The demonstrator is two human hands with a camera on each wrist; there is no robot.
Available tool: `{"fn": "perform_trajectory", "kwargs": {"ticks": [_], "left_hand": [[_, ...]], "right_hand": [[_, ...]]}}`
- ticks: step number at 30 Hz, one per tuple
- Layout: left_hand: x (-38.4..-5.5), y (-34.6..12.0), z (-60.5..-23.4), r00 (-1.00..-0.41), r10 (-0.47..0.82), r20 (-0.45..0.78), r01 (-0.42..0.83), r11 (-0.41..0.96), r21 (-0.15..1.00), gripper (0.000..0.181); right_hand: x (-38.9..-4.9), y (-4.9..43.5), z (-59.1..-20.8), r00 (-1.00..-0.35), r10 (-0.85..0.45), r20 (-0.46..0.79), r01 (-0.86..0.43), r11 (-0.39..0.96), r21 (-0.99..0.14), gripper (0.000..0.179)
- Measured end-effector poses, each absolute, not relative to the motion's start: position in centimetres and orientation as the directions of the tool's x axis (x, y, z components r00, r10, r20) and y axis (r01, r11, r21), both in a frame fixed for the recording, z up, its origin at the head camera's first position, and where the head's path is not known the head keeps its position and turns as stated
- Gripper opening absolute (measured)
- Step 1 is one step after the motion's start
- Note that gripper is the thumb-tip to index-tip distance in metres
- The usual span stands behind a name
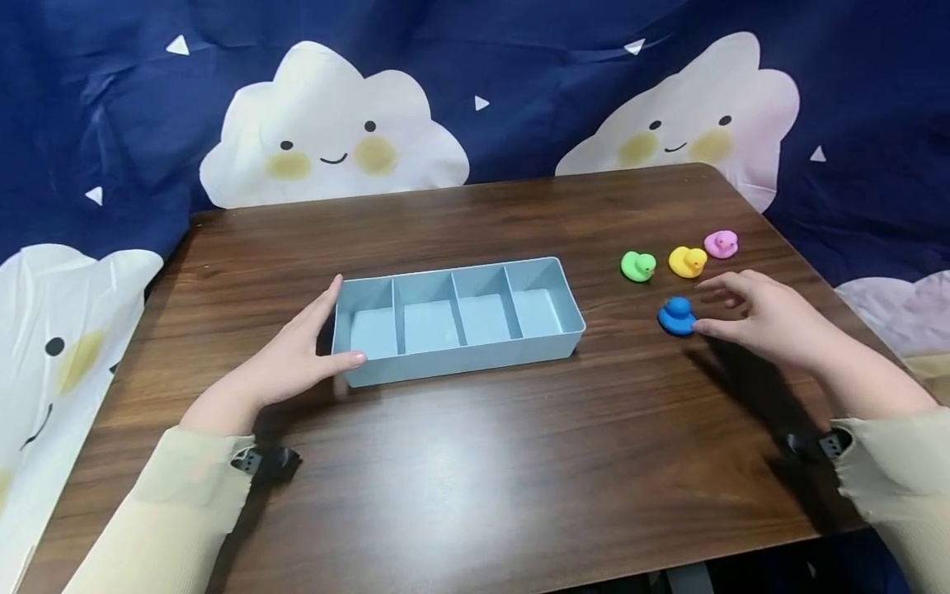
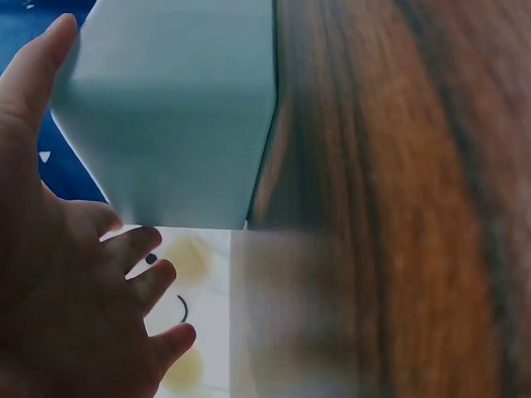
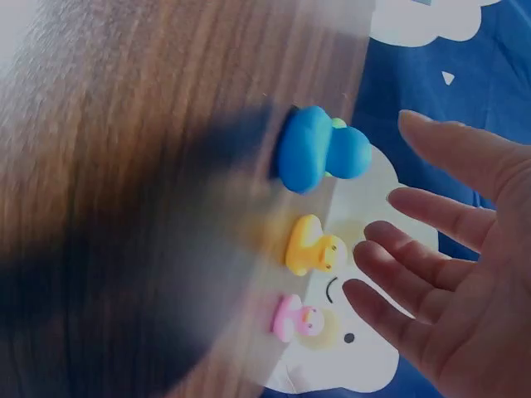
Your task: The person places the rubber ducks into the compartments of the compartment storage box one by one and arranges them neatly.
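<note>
A light blue tray (image 1: 463, 361) with several compartments sits on the wooden table. At its left end is my left hand (image 1: 293, 359), thumb over the front corner and straight fingers along the end; the left wrist view shows those fingers spread beside the tray wall (image 2: 178, 157). On the right, my right hand (image 1: 775, 322) hovers by a blue rubber duck (image 1: 677, 318), thumb tip close to its side. In the right wrist view its fingers are spread, with nothing held. Beyond lie a green duck (image 1: 638, 266), a yellow duck (image 1: 687, 261) and a pink duck (image 1: 721, 244).
The brown table (image 1: 460, 487) ends at a back edge before a dark blue cloth (image 1: 512, 49) printed with clouds. Its right edge runs close behind the pink duck and my right hand. Each wrist wears a black strap device.
</note>
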State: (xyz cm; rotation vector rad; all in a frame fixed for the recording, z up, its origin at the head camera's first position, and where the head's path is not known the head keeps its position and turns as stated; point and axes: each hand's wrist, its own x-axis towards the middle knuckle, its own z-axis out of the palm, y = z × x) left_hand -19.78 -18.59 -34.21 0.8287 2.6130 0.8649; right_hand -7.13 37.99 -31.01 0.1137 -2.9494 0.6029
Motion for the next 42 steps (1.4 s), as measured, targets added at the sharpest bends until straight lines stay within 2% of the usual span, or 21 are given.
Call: {"fn": "perform_trajectory", "kwargs": {"ticks": [9,16,23,24,31,36,42], "left_hand": [[-19.9,-18.7,-34.6,-0.799,0.599,-0.053,0.443,0.646,0.622,0.107],[-19.7,-18.6,-34.5,-0.803,0.593,-0.054,0.438,0.650,0.620,0.107],[-19.6,-18.6,-34.4,-0.809,0.585,-0.053,0.439,0.663,0.607,0.108],[-19.6,-18.6,-34.4,-0.810,0.585,-0.053,0.439,0.663,0.607,0.108],[-19.5,-18.7,-34.2,-0.811,0.583,-0.054,0.439,0.667,0.602,0.108],[-19.4,-18.6,-34.0,-0.815,0.576,-0.068,0.429,0.678,0.597,0.108],[-19.4,-18.6,-33.9,-0.816,0.574,-0.073,0.426,0.681,0.595,0.108]], "right_hand": [[-10.0,37.5,-31.4,-0.992,0.126,-0.012,0.120,0.910,-0.396,0.044],[-11.5,36.4,-31.0,-0.968,0.193,-0.161,0.234,0.925,-0.301,0.058],[-11.5,35.6,-30.5,-0.919,0.284,-0.272,0.324,0.939,-0.112,0.105],[-11.5,35.5,-30.5,-0.915,0.288,-0.281,0.325,0.941,-0.096,0.107],[-11.7,35.2,-30.8,-0.881,0.287,-0.376,0.341,0.936,-0.086,0.095],[-12.2,34.8,-31.0,-0.879,0.286,-0.382,0.337,0.939,-0.071,0.090],[-12.7,34.3,-30.9,-0.883,0.285,-0.373,0.329,0.943,-0.058,0.068]]}}
